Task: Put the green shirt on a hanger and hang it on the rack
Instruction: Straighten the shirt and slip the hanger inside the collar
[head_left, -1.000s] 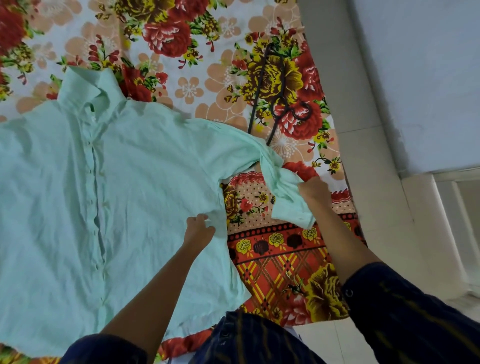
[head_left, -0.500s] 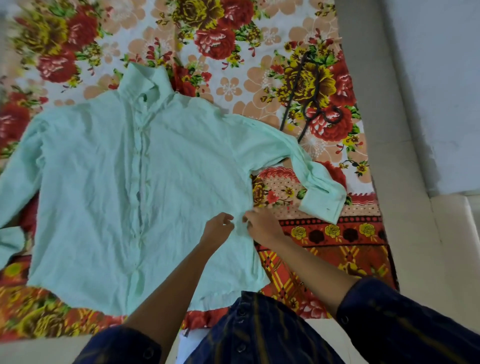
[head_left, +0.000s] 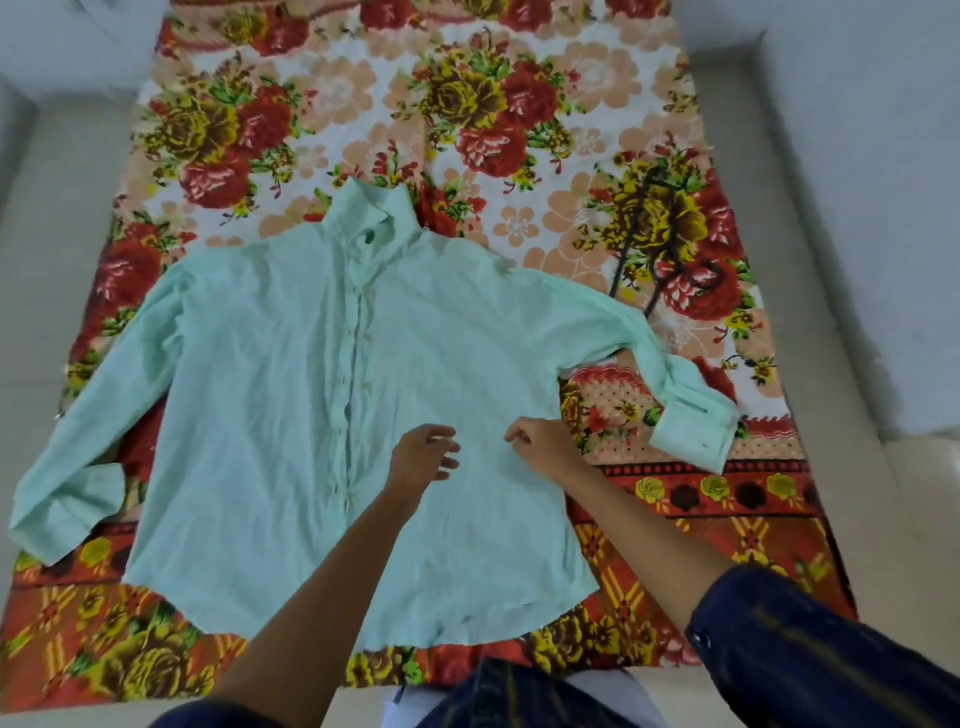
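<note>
On the floral sheet (head_left: 519, 93) the green shirt (head_left: 291, 395) lay flat, face up and buttoned, collar away from you, and the dark hanger (head_left: 660, 244) rested on the sheet beside its right shoulder. To do this step well, you likely needed that hanger first, then to feed it through the collar. Your left hand (head_left: 422, 457) hovered over the shirt front with fingers spread, holding nothing. Your right hand (head_left: 543, 447) sat curled near the side seam; I couldn't tell whether its grip pinched cloth.
</note>
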